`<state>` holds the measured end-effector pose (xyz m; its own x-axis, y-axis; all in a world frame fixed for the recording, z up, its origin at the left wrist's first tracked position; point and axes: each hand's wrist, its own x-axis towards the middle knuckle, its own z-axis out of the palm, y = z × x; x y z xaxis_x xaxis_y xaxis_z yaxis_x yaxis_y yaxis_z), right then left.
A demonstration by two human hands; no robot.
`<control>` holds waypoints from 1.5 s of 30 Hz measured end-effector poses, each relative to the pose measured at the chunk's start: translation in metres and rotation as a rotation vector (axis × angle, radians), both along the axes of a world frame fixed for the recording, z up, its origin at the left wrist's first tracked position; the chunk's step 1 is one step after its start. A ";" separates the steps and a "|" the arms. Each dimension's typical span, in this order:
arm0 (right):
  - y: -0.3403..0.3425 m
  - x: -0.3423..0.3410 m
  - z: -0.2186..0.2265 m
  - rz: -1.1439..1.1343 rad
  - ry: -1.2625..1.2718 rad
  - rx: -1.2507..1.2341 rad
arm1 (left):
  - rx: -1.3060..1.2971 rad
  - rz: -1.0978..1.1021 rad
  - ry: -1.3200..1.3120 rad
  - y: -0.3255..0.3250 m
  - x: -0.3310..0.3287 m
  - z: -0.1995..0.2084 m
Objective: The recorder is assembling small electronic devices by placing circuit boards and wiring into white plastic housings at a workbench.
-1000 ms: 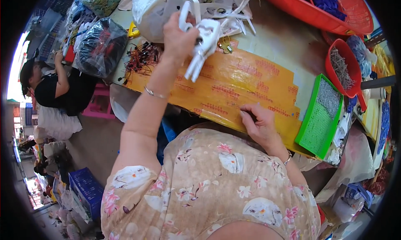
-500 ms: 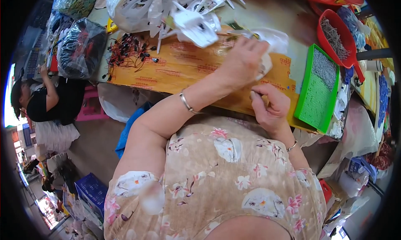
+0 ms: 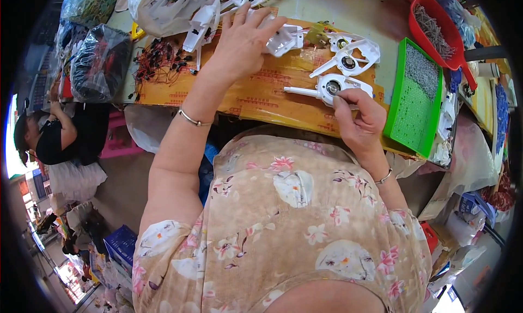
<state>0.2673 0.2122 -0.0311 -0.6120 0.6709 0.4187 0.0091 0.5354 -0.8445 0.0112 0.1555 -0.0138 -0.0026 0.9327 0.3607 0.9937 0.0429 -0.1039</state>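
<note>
My left hand [image 3: 242, 46] reaches over the far part of the table, its fingers spread over a white plastic housing [image 3: 286, 40]; part of that piece is hidden under the hand. My right hand [image 3: 362, 116] has thumb and forefinger pinched together at the near edge of a white plastic arm piece [image 3: 348, 85] with a round dark centre. Anything between those fingertips is too small to make out. Just beyond lies a second white plastic piece [image 3: 357, 51] with round fittings, joined by thin wires to the housing side.
Dark connectors with red wires [image 3: 160, 62] lie at the left on orange sheeting [image 3: 245, 103]. White plastic parts in a bag [image 3: 169, 7] are behind them. At right stand a green tray [image 3: 411, 100] of small pieces and a red scoop [image 3: 436, 35] of screws. Someone sits at far left.
My left hand has moved left from the white arm piece to the housing, its fingers now spread. The arm piece lies on the sheeting, and my right hand has come up to its near edge.
</note>
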 end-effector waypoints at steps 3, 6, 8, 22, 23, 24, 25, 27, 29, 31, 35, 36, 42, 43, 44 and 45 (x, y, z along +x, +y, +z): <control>-0.001 -0.003 0.003 0.010 -0.021 0.061 | -0.111 -0.041 -0.121 0.003 -0.006 0.006; 0.002 -0.005 0.007 -0.006 0.025 0.119 | -0.013 -0.106 -0.254 -0.001 -0.010 0.016; 0.009 -0.005 0.006 -0.029 0.030 0.142 | 0.041 -0.071 -0.529 -0.014 -0.001 0.038; 0.048 -0.071 0.007 0.199 -0.230 0.595 | 0.154 -0.228 -1.958 -0.055 0.018 0.019; 0.051 -0.072 0.006 0.271 -0.316 0.510 | 0.159 -0.226 -1.958 -0.057 0.014 0.018; 0.053 -0.072 0.006 0.341 -0.403 0.423 | 0.148 -0.180 -1.942 -0.058 0.007 0.016; 0.051 -0.071 0.007 0.344 -0.405 0.424 | 0.135 -0.135 -1.925 -0.058 0.001 0.013; 0.044 -0.067 0.006 0.423 -0.209 -0.010 | 0.145 -0.093 -1.906 -0.057 -0.004 0.004; 0.045 -0.067 0.006 0.433 -0.223 -0.019 | 0.204 0.034 -1.860 -0.055 -0.006 -0.001; 0.044 -0.064 0.006 0.444 -0.236 -0.030 | 0.194 0.010 -1.853 -0.056 -0.009 -0.002; 0.037 -0.058 0.015 0.383 -0.264 -0.148 | 0.138 0.079 -1.917 -0.053 -0.012 -0.007; 0.035 -0.057 0.016 0.360 -0.273 -0.133 | 0.128 0.092 -1.910 -0.052 -0.012 -0.010; 0.021 -0.056 0.011 0.230 -0.178 -0.035 | 0.545 0.246 -0.850 -0.059 0.032 0.002; 0.017 -0.056 0.011 0.229 -0.180 -0.038 | 0.392 0.202 -1.212 -0.063 0.044 0.004; 0.010 -0.056 0.012 0.188 -0.174 -0.021 | 0.211 0.184 -1.339 -0.065 0.055 0.002; 0.005 -0.057 0.013 0.142 -0.168 -0.004 | 0.160 0.086 -1.497 -0.064 0.066 -0.005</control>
